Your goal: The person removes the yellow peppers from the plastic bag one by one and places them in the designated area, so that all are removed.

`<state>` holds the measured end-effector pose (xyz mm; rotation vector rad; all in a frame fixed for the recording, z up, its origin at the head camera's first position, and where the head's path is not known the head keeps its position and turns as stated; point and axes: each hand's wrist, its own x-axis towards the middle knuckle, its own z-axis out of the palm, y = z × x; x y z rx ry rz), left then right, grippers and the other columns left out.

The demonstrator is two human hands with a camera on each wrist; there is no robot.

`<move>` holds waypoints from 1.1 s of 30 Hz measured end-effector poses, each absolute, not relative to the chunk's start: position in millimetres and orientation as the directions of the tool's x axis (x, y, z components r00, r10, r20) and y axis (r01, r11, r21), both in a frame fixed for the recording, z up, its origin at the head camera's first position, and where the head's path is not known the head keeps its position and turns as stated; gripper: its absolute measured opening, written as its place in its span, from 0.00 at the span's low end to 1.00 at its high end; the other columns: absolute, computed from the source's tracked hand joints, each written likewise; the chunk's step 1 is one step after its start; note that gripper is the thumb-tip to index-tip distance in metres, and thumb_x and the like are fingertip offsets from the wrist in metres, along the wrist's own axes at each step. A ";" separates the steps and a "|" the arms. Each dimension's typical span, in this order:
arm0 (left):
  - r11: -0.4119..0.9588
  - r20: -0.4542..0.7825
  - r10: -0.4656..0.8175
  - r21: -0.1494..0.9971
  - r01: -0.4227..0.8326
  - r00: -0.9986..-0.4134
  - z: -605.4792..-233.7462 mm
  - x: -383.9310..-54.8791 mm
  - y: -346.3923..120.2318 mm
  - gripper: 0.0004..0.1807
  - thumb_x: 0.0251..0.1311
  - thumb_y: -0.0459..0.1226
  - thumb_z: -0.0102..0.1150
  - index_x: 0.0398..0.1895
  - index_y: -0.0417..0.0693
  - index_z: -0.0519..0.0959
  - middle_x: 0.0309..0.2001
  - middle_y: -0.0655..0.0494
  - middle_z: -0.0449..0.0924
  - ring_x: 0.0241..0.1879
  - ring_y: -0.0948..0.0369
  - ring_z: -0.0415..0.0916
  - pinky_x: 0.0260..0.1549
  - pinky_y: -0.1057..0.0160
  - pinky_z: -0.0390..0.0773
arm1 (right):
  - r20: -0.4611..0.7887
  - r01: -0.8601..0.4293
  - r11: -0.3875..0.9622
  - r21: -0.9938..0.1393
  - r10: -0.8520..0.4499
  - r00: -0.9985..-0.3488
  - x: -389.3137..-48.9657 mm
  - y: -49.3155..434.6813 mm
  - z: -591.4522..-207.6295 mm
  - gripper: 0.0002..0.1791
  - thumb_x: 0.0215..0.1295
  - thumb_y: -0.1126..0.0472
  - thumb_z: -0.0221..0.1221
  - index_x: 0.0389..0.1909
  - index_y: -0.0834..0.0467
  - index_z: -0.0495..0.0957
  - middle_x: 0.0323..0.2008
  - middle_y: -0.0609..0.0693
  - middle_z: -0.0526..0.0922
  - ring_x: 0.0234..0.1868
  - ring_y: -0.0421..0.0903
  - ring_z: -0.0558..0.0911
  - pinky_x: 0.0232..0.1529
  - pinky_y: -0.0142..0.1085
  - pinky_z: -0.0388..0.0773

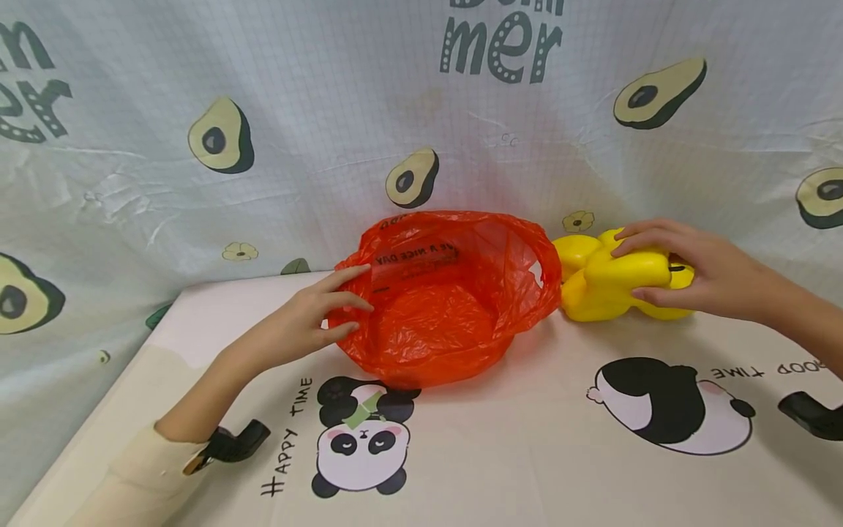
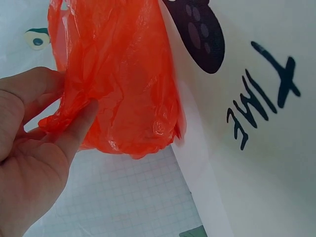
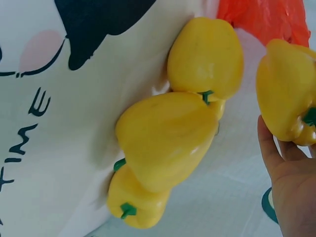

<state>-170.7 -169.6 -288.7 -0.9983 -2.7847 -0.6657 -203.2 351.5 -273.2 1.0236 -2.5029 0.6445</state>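
A red plastic bag (image 1: pixel 428 322) stands on the table with its mouth spread wide toward the head camera. My left hand (image 1: pixel 299 322) holds the bag's left rim, thumb outside and fingers over the edge; the left wrist view shows the thumb (image 2: pixel 81 126) against the crinkled plastic. To the right of the bag, my right hand (image 1: pixel 724 278) grips a yellow bell pepper (image 3: pixel 284 94), raised above the others. Three more yellow bell peppers lie in a row in the right wrist view: one near the bag (image 3: pixel 205 59), a large middle one (image 3: pixel 165 140) and a smaller one (image 3: pixel 140 200).
A white table cover (image 1: pixel 500 454) with panda prints lies under everything. Right behind the bag and peppers hangs a pale curtain (image 1: pixel 316 110) with avocado prints. Black straps with a protruding part sit at both wrists.
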 end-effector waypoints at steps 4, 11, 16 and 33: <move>0.687 0.241 0.582 0.365 0.628 -0.777 -287.9 -171.1 -169.1 0.15 0.61 0.28 0.65 0.51 0.48 0.86 0.78 0.48 0.58 0.75 0.43 0.56 0.55 0.49 0.82 | 0.488 -0.711 0.646 -0.277 -0.543 -0.683 -203.4 356.0 -274.3 0.32 0.47 0.69 0.76 0.54 0.44 0.82 0.59 0.38 0.75 0.55 0.27 0.70 0.51 0.12 0.64; 0.692 0.228 0.583 0.364 0.624 -0.780 -286.2 -170.4 -168.1 0.15 0.62 0.29 0.65 0.52 0.48 0.86 0.78 0.48 0.57 0.76 0.44 0.56 0.56 0.51 0.82 | 0.513 -0.711 0.644 -0.281 -0.526 -0.679 -204.2 362.4 -276.6 0.31 0.46 0.71 0.75 0.53 0.47 0.82 0.58 0.35 0.75 0.54 0.28 0.70 0.49 0.12 0.65; 0.690 0.231 0.585 0.362 0.627 -0.778 -285.5 -169.8 -167.8 0.15 0.62 0.29 0.65 0.52 0.48 0.86 0.78 0.48 0.57 0.76 0.44 0.56 0.58 0.49 0.80 | 0.523 -0.710 0.644 -0.285 -0.516 -0.678 -206.2 363.5 -278.6 0.30 0.46 0.71 0.75 0.52 0.48 0.82 0.57 0.33 0.74 0.55 0.26 0.69 0.50 0.11 0.64; 0.691 0.237 0.580 0.363 0.624 -0.780 -287.2 -171.0 -168.9 0.15 0.62 0.29 0.65 0.51 0.48 0.86 0.79 0.49 0.56 0.76 0.44 0.56 0.57 0.51 0.81 | 0.529 -0.612 0.714 -0.340 -0.393 -0.752 -213.9 382.5 -286.8 0.29 0.51 0.69 0.74 0.56 0.54 0.80 0.58 0.21 0.67 0.53 0.24 0.67 0.47 0.08 0.64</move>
